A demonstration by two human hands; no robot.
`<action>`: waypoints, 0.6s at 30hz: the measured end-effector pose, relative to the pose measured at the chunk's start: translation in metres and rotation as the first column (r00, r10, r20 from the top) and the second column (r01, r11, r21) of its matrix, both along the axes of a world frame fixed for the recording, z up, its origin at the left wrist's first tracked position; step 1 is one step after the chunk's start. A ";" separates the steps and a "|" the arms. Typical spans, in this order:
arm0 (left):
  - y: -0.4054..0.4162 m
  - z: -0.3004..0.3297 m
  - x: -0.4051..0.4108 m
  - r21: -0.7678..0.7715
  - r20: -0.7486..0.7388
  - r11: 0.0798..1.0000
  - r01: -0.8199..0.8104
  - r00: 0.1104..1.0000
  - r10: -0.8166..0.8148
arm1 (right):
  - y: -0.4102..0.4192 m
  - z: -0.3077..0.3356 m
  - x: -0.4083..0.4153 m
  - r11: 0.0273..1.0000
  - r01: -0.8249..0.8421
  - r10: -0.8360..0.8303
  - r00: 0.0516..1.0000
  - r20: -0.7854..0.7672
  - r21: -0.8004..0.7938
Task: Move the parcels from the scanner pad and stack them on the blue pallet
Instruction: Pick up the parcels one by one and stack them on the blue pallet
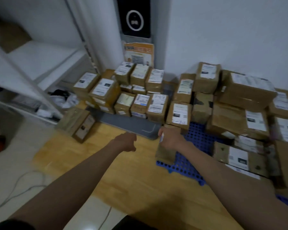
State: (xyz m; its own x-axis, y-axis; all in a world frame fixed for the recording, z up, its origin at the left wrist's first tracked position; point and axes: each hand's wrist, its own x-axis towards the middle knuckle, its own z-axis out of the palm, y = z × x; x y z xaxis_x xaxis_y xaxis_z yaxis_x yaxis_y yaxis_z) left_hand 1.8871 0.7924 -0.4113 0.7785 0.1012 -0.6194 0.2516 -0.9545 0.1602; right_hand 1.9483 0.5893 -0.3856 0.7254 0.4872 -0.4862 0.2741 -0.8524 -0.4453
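We are in the placing step. Our right hand (169, 138) grips a brown parcel (166, 152) from above, fingers curled over its top edge, and holds it at the near left corner of the blue pallet (188, 166). Whether the parcel already rests on the pallet or hangs just above it, we cannot tell, since the frame is blurred there and the hand hides the top. Our left hand (127, 141) holds nothing; its fingers are curled under, and it hovers over the wooden floor (128, 185) just before the grey scanner pad (131, 125).

The pad is far from cleared. A dense pile of parcels (131, 90) sits on it, two layers in places, with a bare grey strip at the near edge. One more box (79, 124) lies off the pad to the left, on the floor. On the pallet, the stack (236, 103) fills the back and right side, and the open blue grid shows only at the near left, where we are working.

We judge the next move as this: set the parcel square and flat on the free grid, snug against its neighbours so later layers have a level base, then let go. The left hand is nearest the pad and could take the next parcel from the front row. Those front boxes stand tight together, so we should lift straight up rather than drag, or the upper row behind may topple.
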 end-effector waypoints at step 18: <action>0.263 0.015 -0.064 0.140 0.078 0.953 -0.269 0.962 0.261 | 0.265 -0.033 -0.047 0.990 -0.139 0.135 0.977 -0.163 -0.009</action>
State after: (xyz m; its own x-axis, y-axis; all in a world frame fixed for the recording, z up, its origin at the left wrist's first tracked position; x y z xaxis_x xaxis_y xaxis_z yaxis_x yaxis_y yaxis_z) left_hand 1.8230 1.0556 -0.3963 0.7452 0.3960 -0.5365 0.4933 -0.8688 0.0440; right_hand 1.9018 0.8548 -0.4188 0.5634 0.5654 -0.6025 0.3144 -0.8210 -0.4765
